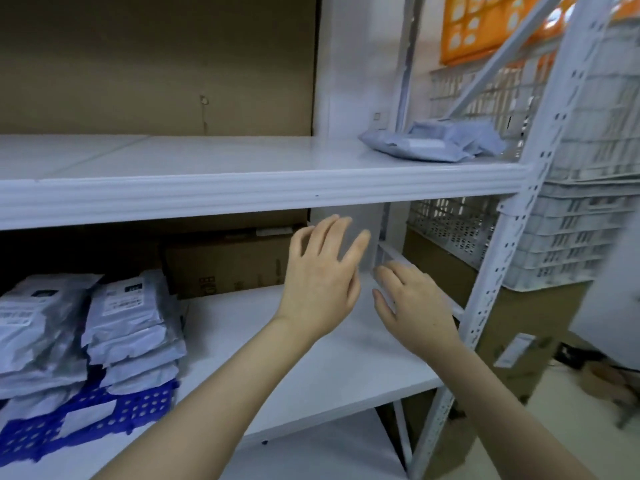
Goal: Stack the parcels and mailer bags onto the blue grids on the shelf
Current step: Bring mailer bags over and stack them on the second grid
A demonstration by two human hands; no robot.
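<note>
Two stacks of grey mailer bags (135, 323) rest on a blue grid (114, 414) at the left of the middle shelf (339, 362). More grey mailer bags (436, 142) lie at the right end of the upper shelf (263, 188). My left hand (323, 275) and my right hand (414, 304) are raised over the bare right part of the middle shelf, below the upper shelf's front edge. Both hands hold nothing and their fingers are spread.
A cardboard box (228, 261) stands at the back of the middle shelf. A perforated white shelf post (498, 271) rises at the right. Behind it, stacked white plastic crates (568, 220) sit on a large cardboard box (512, 327). Brown cardboard backs the upper shelf.
</note>
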